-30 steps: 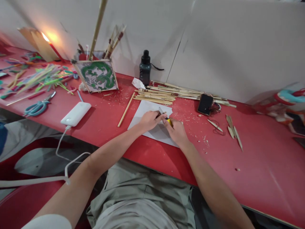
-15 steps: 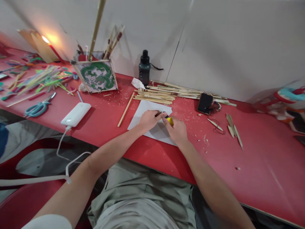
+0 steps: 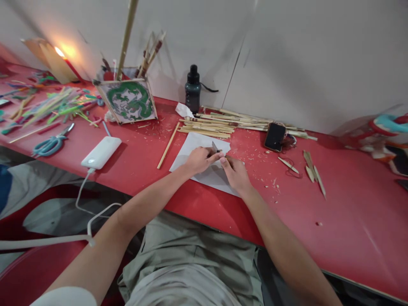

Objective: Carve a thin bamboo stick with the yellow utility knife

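Both my hands meet over a white sheet of paper (image 3: 196, 143) on the red table (image 3: 344, 221). My left hand (image 3: 199, 159) is closed, pinching a small piece I cannot make out against the paper. My right hand (image 3: 235, 173) is closed round a small knife (image 3: 215, 148); its grey blade tip sticks up between the two hands, and the handle is hidden in my fist. A pile of bamboo sticks (image 3: 210, 125) lies just beyond the paper.
A dark bottle (image 3: 193, 89) stands at the wall. A dragon-painted box (image 3: 130, 101) holds tall sticks. A white power bank (image 3: 101, 152), blue scissors (image 3: 50, 143), a black phone (image 3: 274, 137), cut bamboo slivers (image 3: 314, 172), coloured sticks (image 3: 54, 106) and a lit candle (image 3: 65, 59) lie about.
The blade tip has come up between my hands again, and the yellow handle seen in my right hand a moment ago is now covered by my fingers. Both hands stay over the paper.
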Action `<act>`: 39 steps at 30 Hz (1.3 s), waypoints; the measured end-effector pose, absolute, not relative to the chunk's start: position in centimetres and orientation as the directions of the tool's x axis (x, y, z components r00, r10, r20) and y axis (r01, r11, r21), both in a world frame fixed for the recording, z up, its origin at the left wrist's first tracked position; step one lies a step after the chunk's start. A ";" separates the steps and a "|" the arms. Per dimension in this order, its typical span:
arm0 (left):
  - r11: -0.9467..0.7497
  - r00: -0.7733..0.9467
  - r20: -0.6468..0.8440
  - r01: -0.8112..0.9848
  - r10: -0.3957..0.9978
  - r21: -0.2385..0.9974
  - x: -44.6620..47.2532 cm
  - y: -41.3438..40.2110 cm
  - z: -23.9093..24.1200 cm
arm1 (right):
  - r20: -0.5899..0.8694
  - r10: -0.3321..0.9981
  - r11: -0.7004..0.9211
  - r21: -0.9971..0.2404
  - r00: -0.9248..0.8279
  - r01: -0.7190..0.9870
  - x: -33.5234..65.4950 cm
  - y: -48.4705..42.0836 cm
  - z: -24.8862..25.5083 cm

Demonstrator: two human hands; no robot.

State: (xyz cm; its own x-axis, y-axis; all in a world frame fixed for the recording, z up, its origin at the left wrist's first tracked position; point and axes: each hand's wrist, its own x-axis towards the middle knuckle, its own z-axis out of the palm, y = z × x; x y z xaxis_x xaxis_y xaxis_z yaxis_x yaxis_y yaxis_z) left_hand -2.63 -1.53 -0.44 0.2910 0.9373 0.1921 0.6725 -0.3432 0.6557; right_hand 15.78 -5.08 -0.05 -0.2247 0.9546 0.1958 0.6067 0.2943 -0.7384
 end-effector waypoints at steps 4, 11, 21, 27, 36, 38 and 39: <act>-0.369 0.318 0.201 0.662 0.927 0.652 -2.7 -1.6 -0.4 | 0.193 0.960 0.281 -0.710 -0.205 0.646 15.7 -5.0 -0.1; -0.343 0.316 0.170 0.650 0.933 0.678 -2.8 -1.4 -0.4 | 0.142 0.966 0.258 -0.617 -0.217 0.743 15.6 -4.5 -0.3; -0.378 0.341 0.193 0.642 0.920 0.667 -2.8 -1.4 -0.6 | 0.157 0.960 0.280 -0.544 -0.233 0.791 15.4 -4.8 -0.3; -0.420 0.393 0.201 0.622 0.897 0.660 -2.7 -1.6 -0.4 | 0.175 0.961 0.275 -0.486 -0.216 0.830 15.3 -4.6 -0.6; -0.347 0.307 0.184 0.652 0.934 0.674 -2.7 -1.6 -0.6 | 0.118 0.973 0.229 -0.341 -0.200 0.912 14.9 -5.1 0.0; -0.330 0.304 0.162 0.658 0.939 0.677 -2.6 -1.6 -0.6 | 0.107 0.974 0.225 -0.316 -0.201 0.922 14.9 -5.1 0.0; -0.325 0.306 0.153 0.658 0.940 0.679 -2.6 -1.6 -0.6 | 0.106 0.973 0.227 -0.309 -0.204 0.923 14.9 -5.1 0.0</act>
State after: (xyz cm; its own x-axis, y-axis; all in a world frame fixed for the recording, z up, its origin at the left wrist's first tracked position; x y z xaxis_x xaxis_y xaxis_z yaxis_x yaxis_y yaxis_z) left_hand -2.59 -1.61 -0.60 0.3058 0.9397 0.1534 0.6581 -0.3250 0.6791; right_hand 14.90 -5.11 -0.03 -0.2038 0.9733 0.1059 0.9235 0.2270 -0.3092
